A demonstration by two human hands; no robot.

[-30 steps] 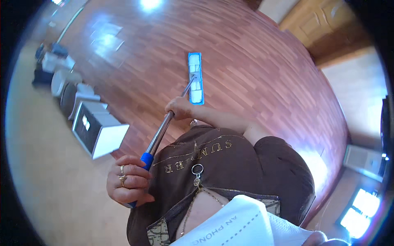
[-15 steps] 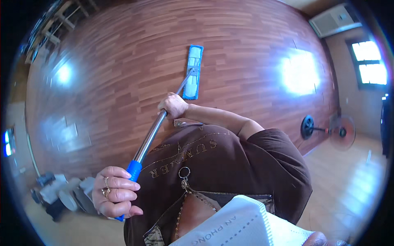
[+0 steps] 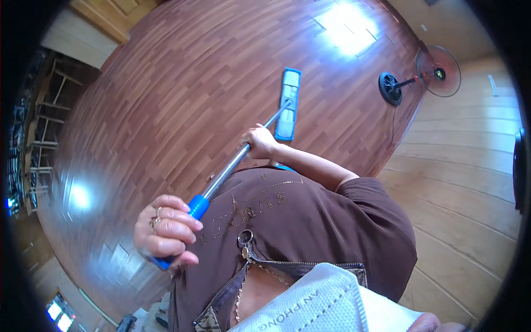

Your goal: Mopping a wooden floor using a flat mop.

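Note:
I hold a flat mop by its metal pole [image 3: 225, 176] with both hands. My left hand [image 3: 168, 229], with rings on it, is closed round the blue grip [image 3: 198, 207] at the pole's upper end, near my chest. Further down, my right hand [image 3: 259, 141] wraps the bare metal, its arm reaching across in front of my body. Beyond it the long mop head [image 3: 287, 105], pale on top with a blue fringe, lies flat on the reddish-brown wood-look floor [image 3: 182, 105]. The pole slants from lower left to upper right and meets the head near its middle.
A standing fan [image 3: 438, 72] with a black round base [image 3: 390, 88] stands at the upper right, a cord trailing from it. Lighter flooring [image 3: 448, 182] begins at the right. Racks [image 3: 50, 116] line the far left, near a wooden door [image 3: 113, 16]. Bright light reflects off the floor.
My view has turned to the right: the fan now sits higher and further left, and a door shows at upper left. The mop has swung with me, both hands still gripping it.

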